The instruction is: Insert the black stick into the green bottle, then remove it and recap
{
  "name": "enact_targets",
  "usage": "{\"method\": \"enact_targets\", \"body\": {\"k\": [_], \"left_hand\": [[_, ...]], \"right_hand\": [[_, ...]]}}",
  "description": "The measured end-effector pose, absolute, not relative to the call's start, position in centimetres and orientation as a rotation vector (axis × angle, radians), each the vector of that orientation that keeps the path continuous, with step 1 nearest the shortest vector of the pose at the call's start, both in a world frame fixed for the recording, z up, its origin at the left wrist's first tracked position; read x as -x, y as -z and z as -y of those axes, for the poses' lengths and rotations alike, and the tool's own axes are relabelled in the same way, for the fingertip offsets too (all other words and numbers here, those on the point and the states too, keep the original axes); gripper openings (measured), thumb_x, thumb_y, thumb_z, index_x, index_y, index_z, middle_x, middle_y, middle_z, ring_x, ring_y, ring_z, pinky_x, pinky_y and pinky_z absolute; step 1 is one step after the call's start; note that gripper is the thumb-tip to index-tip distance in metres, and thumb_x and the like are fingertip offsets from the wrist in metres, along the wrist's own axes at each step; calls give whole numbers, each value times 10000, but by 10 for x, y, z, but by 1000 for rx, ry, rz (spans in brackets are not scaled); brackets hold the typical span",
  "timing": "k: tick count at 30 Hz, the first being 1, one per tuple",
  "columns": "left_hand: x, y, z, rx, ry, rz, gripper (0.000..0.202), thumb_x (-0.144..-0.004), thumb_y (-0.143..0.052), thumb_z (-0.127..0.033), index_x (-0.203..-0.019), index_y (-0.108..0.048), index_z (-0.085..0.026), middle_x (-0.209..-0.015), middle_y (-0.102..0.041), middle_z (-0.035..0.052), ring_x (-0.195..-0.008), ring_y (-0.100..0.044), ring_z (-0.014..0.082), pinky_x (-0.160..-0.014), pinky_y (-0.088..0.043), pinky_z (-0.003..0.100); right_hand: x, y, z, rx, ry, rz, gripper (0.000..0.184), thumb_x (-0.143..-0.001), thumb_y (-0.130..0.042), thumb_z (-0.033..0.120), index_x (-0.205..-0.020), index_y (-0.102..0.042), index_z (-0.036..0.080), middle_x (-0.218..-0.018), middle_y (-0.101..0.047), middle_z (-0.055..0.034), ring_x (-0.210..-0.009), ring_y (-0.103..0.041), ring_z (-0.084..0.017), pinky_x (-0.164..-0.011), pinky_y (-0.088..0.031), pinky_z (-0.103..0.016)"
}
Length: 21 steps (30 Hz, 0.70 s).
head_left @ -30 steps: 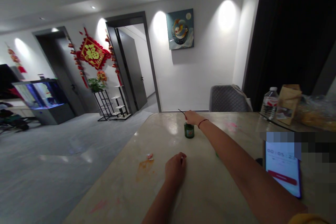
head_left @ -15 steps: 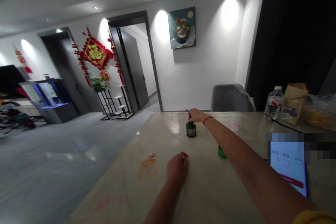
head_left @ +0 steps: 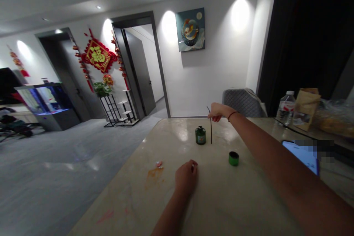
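My right hand (head_left: 218, 112) pinches a thin dark stick (head_left: 211, 131) near its upper end. The stick hangs almost upright, just right of a small dark green glass bottle (head_left: 200, 135) with an open neck, and clear of it. Nearer to me stands a short green cap (head_left: 233, 159), its dark hollow side up, under my right forearm's left side. My left hand (head_left: 187, 175) rests on the table with its fingers curled in, and nothing shows in them.
The pale glossy table (head_left: 215, 206) carries an orange stain (head_left: 154, 175) and a small pinkish-white scrap (head_left: 159, 164). At the right are a phone (head_left: 301, 156), a water bottle (head_left: 286, 108), a paper bag (head_left: 306, 108) and a plastic bag (head_left: 334, 118). A grey chair (head_left: 242, 102) stands behind.
My right hand has drawn the stick up out of the green bottle and moved it to the right. The green cap shows more fully. My left hand has stayed in place.
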State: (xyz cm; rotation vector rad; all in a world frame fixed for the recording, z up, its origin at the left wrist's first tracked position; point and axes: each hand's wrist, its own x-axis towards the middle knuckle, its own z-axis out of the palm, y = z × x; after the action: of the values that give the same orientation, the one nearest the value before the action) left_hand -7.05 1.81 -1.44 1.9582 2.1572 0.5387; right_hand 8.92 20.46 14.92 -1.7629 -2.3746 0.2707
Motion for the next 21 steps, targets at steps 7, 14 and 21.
{"method": "enact_targets", "body": {"k": [7,14,21], "left_hand": [[70,14,-19,-1952,-550,-2165,253,-833,-376,-301,-943,-598,-246,-892,-678,8,-808,-606,137,-666,-365,218],[72,15,-19,-1927,-539,-2153,251,-822,-385,-310,-947,-595,-251,-889,-675,3,-797,-603,137,-650,-366,216],[71,17,-19,-1939,-552,-2156,249,-821,-392,-306,-950,-597,-249,-887,-675,5,-809,-603,139,-664,-367,219]], "right_hand": [[-62,-121,-194,1712,-63,2444,240,-734,-558,148,-933,-658,59,-994,-648,-204,-936,-617,-233,-745,-477,-248],[-43,-104,-193,1631,-11,2560,271,-726,-533,142,-960,-664,100,-1025,-646,-173,-941,-617,-218,-763,-468,-245],[-42,-97,-198,1597,28,2636,285,-722,-533,166,-958,-670,80,-1001,-653,-184,-925,-622,-212,-753,-464,-231]]}}
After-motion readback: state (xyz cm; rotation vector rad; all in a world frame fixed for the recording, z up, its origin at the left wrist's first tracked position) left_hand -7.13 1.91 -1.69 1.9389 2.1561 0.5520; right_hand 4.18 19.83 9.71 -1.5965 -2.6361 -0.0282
